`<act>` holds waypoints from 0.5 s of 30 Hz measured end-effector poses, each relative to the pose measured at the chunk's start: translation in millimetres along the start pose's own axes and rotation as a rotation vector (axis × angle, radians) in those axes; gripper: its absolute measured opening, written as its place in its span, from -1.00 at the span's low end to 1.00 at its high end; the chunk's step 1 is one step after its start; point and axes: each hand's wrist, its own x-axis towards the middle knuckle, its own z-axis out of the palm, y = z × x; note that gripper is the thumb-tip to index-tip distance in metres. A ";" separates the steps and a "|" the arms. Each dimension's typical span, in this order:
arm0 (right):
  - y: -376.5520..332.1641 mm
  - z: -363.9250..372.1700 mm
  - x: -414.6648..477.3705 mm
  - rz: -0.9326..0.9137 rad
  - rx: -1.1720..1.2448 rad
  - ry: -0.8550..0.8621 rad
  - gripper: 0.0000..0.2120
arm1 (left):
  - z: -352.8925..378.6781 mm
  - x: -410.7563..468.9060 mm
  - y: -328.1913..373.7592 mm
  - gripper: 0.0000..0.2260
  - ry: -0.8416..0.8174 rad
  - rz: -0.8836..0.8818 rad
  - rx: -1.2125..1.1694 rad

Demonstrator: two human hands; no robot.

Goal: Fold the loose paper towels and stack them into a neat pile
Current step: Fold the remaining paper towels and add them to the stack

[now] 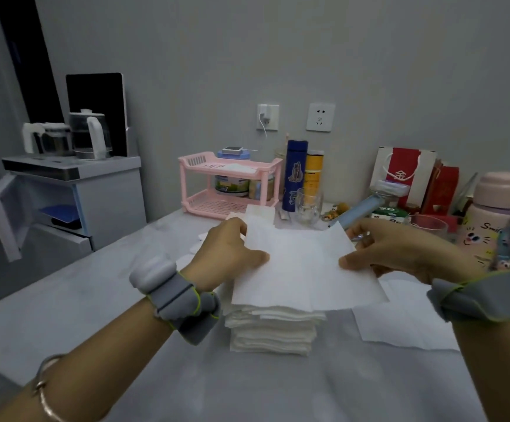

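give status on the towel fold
One paper towel pinched at its sides by left grip and right grip. Held over the folded pile. Nothing in the way.

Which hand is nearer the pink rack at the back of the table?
Left. The left hand pinches the paper towel by its left edge, directly in front of the pink rack. The right hand pinches the opposite edge, well off to the rack's right.
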 end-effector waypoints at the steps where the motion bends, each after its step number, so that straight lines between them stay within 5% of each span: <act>1: 0.8 2.3 1.7 0.011 -0.012 -0.011 -0.62 | 2.8 -1.7 -1.8 -0.71 0.017 -0.005 0.022; 5: -0.7 13.2 1.8 0.071 -0.196 -0.018 -0.40 | 5.7 -12.9 -22.1 -0.56 0.168 -0.060 0.106; 8: -0.1 18.9 -0.5 -0.062 -0.541 0.154 -0.29 | -1.9 -36.4 -45.2 -0.79 0.263 -0.131 0.024; 10: -7.4 24.6 -4.9 -0.287 -0.506 0.194 -0.44 | -8.4 -55.9 -58.1 -0.69 0.121 -0.302 -0.121; 13: -25.6 39.5 -12.0 -0.532 -0.387 -0.033 -0.67 | -12.2 -81.1 -62.5 -0.47 -0.221 -0.567 -0.421; 15: -28.8 55.3 -12.3 -0.580 -0.374 -0.123 -0.71 | -5.9 -91.4 -67.5 -0.51 -0.265 -0.597 -0.512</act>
